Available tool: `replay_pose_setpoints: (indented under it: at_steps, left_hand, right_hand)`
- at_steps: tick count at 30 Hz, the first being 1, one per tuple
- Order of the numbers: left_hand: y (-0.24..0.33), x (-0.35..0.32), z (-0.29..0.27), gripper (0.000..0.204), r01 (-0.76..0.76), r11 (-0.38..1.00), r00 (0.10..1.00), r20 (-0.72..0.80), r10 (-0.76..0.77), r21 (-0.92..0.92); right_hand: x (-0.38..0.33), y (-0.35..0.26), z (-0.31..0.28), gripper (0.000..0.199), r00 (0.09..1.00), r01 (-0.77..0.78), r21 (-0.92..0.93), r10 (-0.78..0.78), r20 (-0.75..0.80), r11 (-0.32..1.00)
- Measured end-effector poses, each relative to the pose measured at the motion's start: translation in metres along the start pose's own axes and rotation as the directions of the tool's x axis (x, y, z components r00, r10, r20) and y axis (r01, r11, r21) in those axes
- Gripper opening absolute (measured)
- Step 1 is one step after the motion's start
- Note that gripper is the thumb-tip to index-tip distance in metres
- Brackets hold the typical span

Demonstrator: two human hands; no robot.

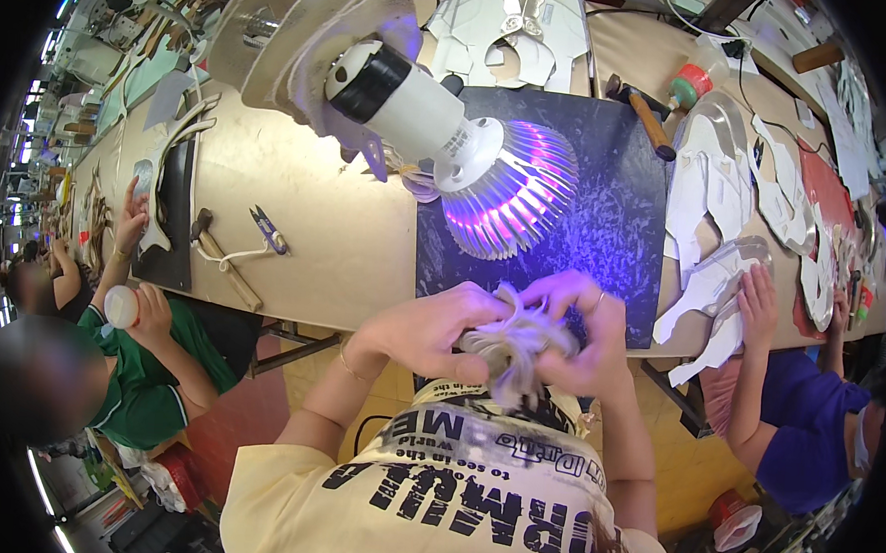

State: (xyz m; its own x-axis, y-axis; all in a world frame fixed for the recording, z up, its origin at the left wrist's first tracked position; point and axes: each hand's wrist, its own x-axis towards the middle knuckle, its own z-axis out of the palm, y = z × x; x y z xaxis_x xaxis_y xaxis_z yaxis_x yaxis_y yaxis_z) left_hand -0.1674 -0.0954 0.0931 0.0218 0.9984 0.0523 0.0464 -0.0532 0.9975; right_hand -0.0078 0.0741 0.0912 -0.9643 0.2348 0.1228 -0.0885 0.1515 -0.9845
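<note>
Pale, whitish strands are forming a loose bundle (512,350) between 2 bare hands, above the cream shirt (291,499) and, from this view, at the near edge of a dark mat (630,246). The left hand (438,326) is closing its fingers and thumb on the bundle's left side; the right hand (597,335) is pinching the other side. The step in hand appears to be gathering or separating the strands; the next move is probably calling for a firm hold on 1 side and free fingers for the loose ends.

Just beyond the hands, a finned lamp (517,195) is glowing violet and standing in the way of any forward reach. Leftward, a hammer (235,275) and small snips (268,229) are lying on the table (356,222). Rightward, white cut pieces (724,171) are crowding the mat's side, and a co-worker's hand (758,305) is touching 1. A 2nd hammer, wooden-handled (651,125), is lying over the mat's far right corner, near a red-and-green bottle (688,86).
</note>
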Motion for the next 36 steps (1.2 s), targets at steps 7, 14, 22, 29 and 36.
replay_pose_setpoints:
  at_steps: [7, 14, 22, 29, 36]
  left_hand:
    - [-0.002, 0.021, 0.01, 0.037, 0.211, 0.827, 0.912, -0.199, -0.358, -0.521]
    - [-0.019, 0.032, 0.027, 0.026, 0.206, 0.915, 0.785, -0.5, -0.366, -0.346]
    - [-0.009, 0.029, 0.038, 0.033, 0.02, 0.961, 0.847, -0.506, -0.163, -0.275]
    - [0.001, 0.003, 0.051, 0.032, 0.117, 0.954, 0.872, -0.43, -0.232, -0.277]
    - [0.022, -0.022, 0.103, 0.019, 0.02, 0.983, 0.839, -0.532, -0.115, -0.18]
  right_hand:
    - [0.008, 0.029, -0.003, 0.031, 0.877, -0.05, 0.452, 0.256, -0.407, 0.89]
    - [-0.006, 0.003, -0.002, 0.029, 0.754, 0.063, -0.169, -0.158, -0.638, 0.984]
    - [-0.01, -0.009, 0.006, 0.033, 0.902, -0.093, -0.221, -0.012, -0.432, 0.971]
    - [-0.043, -0.012, 0.0, 0.021, 0.925, -0.071, 0.346, 0.192, -0.329, 0.936]
    - [-0.086, -0.001, 0.016, 0.022, 0.934, 0.037, 0.57, 0.174, -0.311, 0.821]
